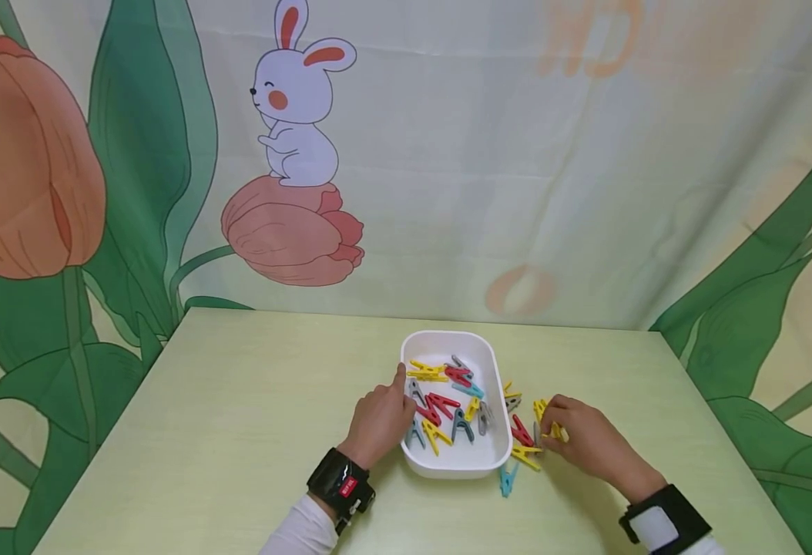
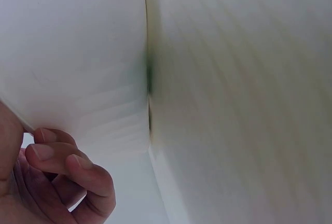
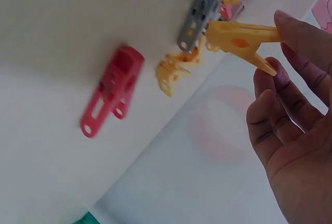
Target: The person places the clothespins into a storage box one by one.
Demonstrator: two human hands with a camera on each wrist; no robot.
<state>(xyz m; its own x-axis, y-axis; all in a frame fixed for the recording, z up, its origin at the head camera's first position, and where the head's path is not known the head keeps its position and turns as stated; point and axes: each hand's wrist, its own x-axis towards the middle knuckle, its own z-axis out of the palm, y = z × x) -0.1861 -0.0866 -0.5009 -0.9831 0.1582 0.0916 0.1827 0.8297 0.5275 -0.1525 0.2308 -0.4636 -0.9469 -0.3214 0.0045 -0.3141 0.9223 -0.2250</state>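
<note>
The left hand [image 1: 380, 422] holds one side of a white box [image 1: 454, 467] on a counter [image 1: 239, 432]. Right of those fingers [image 1: 398, 381], inside, lie red, yellow, blue and gray clips [image 1: 431, 415]. The right hand [image 1: 592, 443] pinches a yellow clip [image 1: 558, 432]. Left of its fingers, loose pegs [image 1: 521, 433] sit beside the box. A bunny [image 1: 298, 100] is drawn far past the left fingers.

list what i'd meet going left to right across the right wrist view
Red clothespin, grey clothespin, held yellow clothespin, right hand.
</note>
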